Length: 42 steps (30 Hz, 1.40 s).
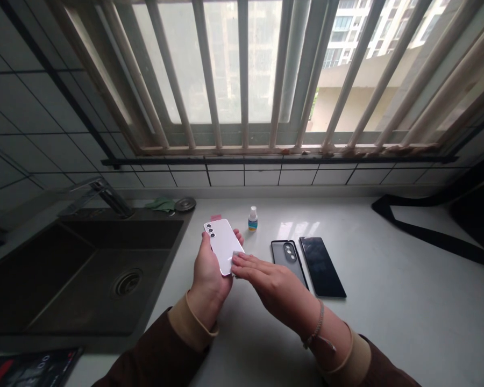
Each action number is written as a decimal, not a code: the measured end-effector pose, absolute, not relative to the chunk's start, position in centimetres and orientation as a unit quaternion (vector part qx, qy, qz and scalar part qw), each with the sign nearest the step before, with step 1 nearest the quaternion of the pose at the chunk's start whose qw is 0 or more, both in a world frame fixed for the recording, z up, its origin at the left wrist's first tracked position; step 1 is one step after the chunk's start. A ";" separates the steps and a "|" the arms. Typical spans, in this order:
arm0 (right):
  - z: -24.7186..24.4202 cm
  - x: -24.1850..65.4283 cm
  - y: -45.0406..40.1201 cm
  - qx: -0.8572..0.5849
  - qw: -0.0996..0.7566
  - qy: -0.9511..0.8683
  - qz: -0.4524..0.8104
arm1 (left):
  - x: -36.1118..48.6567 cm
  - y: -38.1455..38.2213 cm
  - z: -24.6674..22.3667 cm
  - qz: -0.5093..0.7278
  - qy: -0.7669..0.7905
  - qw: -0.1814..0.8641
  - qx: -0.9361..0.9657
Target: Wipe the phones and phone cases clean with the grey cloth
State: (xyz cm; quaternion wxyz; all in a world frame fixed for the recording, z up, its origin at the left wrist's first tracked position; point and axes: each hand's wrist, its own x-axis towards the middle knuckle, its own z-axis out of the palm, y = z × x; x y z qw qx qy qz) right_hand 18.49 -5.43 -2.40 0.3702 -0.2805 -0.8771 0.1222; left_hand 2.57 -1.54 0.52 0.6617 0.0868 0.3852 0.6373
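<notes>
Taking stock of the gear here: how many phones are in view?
2: a white phone held in the left hand, and a black phone lying on the counter beside a phone case.

You're hiding most of the cloth (236, 255) w/ your right hand (266, 279). Your view's cutting off the printed pkg (32, 368) bottom L, & the bottle (253, 219) label's too small to read.

A white three-lens smartphone (223, 246) held tilted, back facing up.
</notes>
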 end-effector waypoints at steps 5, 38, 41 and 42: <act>-2.7 18.6 -5.0 -0.318 0.395 -0.855 0.111 | 3.3 -2.0 0.4 0.584 0.379 0.712 0.094; -1.1 20.5 -4.8 -0.477 0.578 -0.624 0.223 | 3.6 -4.1 0.6 0.346 0.417 0.802 0.252; -1.5 20.5 -4.4 -0.453 0.610 -0.561 0.330 | 3.5 -4.2 1.0 0.316 0.405 0.825 0.234; -1.6 20.5 -4.3 -0.438 0.619 -0.539 0.368 | 3.5 -4.2 1.1 0.308 0.403 0.831 0.228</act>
